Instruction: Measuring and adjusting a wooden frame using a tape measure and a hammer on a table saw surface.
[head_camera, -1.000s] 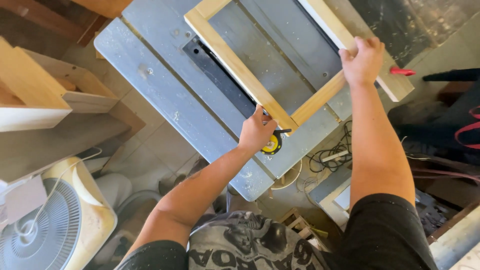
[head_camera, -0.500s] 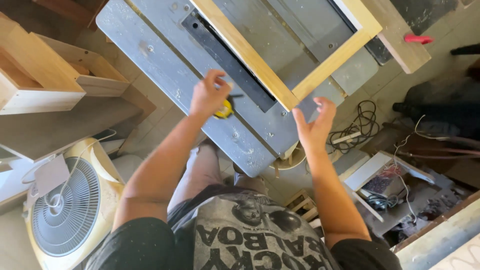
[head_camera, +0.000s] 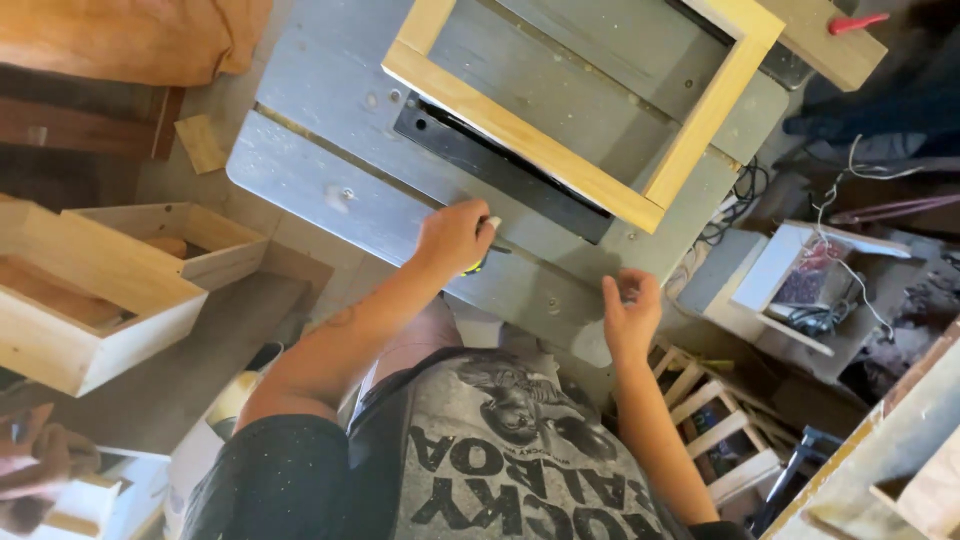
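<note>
Left hand (head_camera: 452, 235) is closed around a small yellow tape measure (head_camera: 480, 262) at the table saw (head_camera: 330, 150)'s 6 o'clock edge. Right hand (head_camera: 630, 312) hangs loosely curled, holding nothing. The tape measure looks light, rigid; grip its case.

Count: 2 hands – left hand (head_camera: 455, 235) closed round 1 small yellow-and-black tool (head_camera: 478, 262) at the desk's near edge, right hand (head_camera: 630, 315) loosely curled, holding nothing, just off that edge. 1 grey desk (head_camera: 300, 165). 1 wooden frame (head_camera: 585, 100) lying flat on it, far side. 1 black insert plate (head_camera: 500, 170) in the desktop, partly under the frame. 2 open wooden boxes at left – big one (head_camera: 90, 300) near, smaller (head_camera: 190, 240) beside it. 1 red-handled item (head_camera: 855, 22) far right, kind unclear. 1 small wood offcut (head_camera: 202, 143) on the floor, left. 1 slatted wooden crate (head_camera: 715, 430) near right
</note>
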